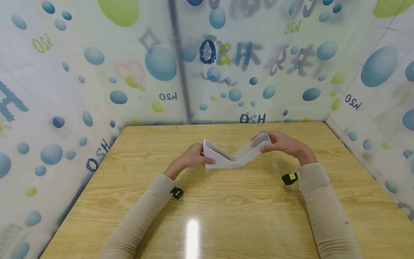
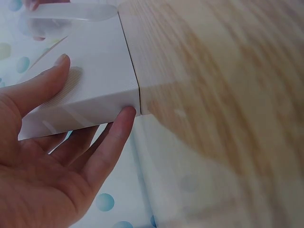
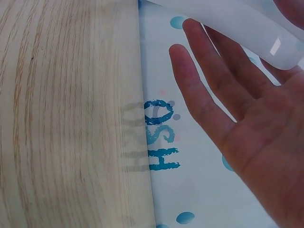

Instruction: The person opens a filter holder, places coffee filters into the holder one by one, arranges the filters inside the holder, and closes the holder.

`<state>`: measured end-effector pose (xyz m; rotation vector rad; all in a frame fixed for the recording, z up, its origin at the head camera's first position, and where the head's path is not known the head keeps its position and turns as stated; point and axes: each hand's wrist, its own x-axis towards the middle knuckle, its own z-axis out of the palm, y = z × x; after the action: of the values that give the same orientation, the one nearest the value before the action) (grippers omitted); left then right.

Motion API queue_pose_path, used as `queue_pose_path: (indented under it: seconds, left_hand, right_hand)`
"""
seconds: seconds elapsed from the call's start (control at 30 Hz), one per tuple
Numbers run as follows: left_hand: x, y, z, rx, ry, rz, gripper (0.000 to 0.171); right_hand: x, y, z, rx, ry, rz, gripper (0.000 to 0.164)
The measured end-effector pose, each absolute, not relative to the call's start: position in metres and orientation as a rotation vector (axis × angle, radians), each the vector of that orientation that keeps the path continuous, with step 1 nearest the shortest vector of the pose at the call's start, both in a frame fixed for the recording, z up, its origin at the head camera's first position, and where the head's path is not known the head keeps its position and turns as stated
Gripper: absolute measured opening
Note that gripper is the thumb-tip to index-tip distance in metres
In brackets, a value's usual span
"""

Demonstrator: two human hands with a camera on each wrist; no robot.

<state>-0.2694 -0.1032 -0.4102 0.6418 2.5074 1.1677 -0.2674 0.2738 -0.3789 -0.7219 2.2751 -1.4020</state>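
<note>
A white box (image 1: 217,161) with a slanted open top stands on the wooden table, a thin brown edge showing along its opening. My left hand (image 1: 194,155) grips its left end, thumb on the front face and fingers behind. In the left wrist view, one fingertip touches the narrow side of the box (image 2: 102,61), near the bottom corner. From the box's right end, a translucent lid (image 1: 250,153) slopes up and right. My right hand (image 1: 283,142) holds the lid's raised rounded end between thumb and fingers. The right wrist view shows the lid (image 3: 237,23) across several fingers.
The wooden table (image 1: 233,212) reaches back to a patterned cloth wall (image 1: 223,86), with more cloth on both sides. Small black devices hang at both wrists, the right one (image 1: 289,178) bearing a yellow mark. Light glares off the table's front.
</note>
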Motion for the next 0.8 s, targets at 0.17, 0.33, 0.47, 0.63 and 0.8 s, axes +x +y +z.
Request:
queue_pose_path:
  seconds: [0.17, 0.33, 0.47, 0.63, 0.8]
  left_hand:
    - [-0.2696, -0.1045, -0.4110, 0.646, 2.504, 1.174, 0.038]
    - [-0.2695, -0.1051, -0.4116, 0.654, 2.507, 1.178, 0.038]
    - [-0.2699, -0.1046, -0.4117, 0.654, 2.508, 1.178, 0.038]
    - [-0.2708, -0.1037, -0.4116, 0.647, 2.501, 1.180, 0.039]
    - [-0.2713, -0.1039, -0.4122, 0.657, 2.501, 1.181, 0.039]
  right_hand:
    - [-0.2670, 0.2717, -0.3778, -0.729, 2.278, -1.395, 0.046]
    - [-0.2675, 0.2706, -0.3772, -0.728, 2.279, -1.391, 0.046]
    - [-0.2680, 0.2706, -0.3773, -0.724, 2.273, -1.396, 0.045]
    - [-0.2673, 0.2702, -0.3762, -0.733, 2.275, -1.401, 0.044]
    - [-0.2658, 0.2690, -0.3740, -0.750, 2.259, -1.415, 0.044]
